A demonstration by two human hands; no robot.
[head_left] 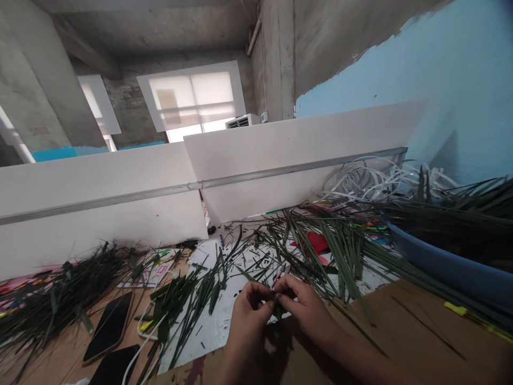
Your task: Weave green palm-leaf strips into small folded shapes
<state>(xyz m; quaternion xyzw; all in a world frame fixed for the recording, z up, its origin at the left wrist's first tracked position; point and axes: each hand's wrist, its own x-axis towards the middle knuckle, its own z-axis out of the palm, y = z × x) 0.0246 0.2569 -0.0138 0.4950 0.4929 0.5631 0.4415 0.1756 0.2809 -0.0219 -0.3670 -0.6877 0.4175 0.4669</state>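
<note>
Hands, two: left hand and right hand, low and just right of center, fingertips meeting. Fingers of both are pinched together on one small piece of green leaf, held up between them in front of the body. The fingers cover most of it; its long axis cannot be told, nor whether the blade reaching away to upper left belongs to it.

Phones, two, screens dark: one phone lying aslant on the desk, a second phone just nearer, crossed by a white cable.

Tub, blue, one, at right, heaped with leaves. Loose leaves, too many to count, crowd the space beyond the hands, over white paper and near a red scrap. Dark leaf pile, one, far left. White straps, a tangled coil behind. White partition along the back.
</note>
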